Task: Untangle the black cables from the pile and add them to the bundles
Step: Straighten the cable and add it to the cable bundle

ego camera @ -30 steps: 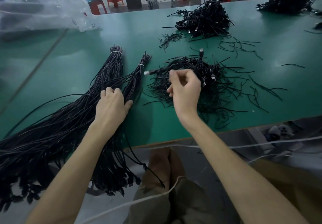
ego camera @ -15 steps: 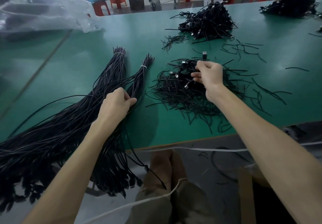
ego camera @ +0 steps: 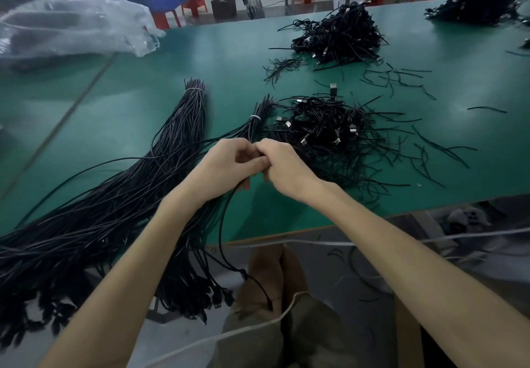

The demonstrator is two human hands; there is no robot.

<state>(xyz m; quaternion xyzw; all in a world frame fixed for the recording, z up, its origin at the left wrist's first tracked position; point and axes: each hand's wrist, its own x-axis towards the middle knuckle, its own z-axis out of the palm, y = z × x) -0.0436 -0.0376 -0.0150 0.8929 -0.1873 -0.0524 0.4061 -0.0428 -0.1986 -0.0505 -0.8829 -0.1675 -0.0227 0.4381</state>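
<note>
your left hand (ego camera: 226, 164) grips one black cable (ego camera: 222, 224) trailing to 6 o'clock off the worktop (ego camera: 172, 61), fingers of your right hand (ego camera: 286, 167) curl against it (their hold hidden), and the small bundle (ego camera: 253, 125) lies just at 12, running 1 to 7 o'clock.

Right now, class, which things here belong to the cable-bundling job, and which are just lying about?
Job: left hand, right hand, loose cable they hold, tangled pile, small bundle, large bundle.
Lying about: plastic bag, red stool, fan.

No legible text or labels anywhere.
</note>
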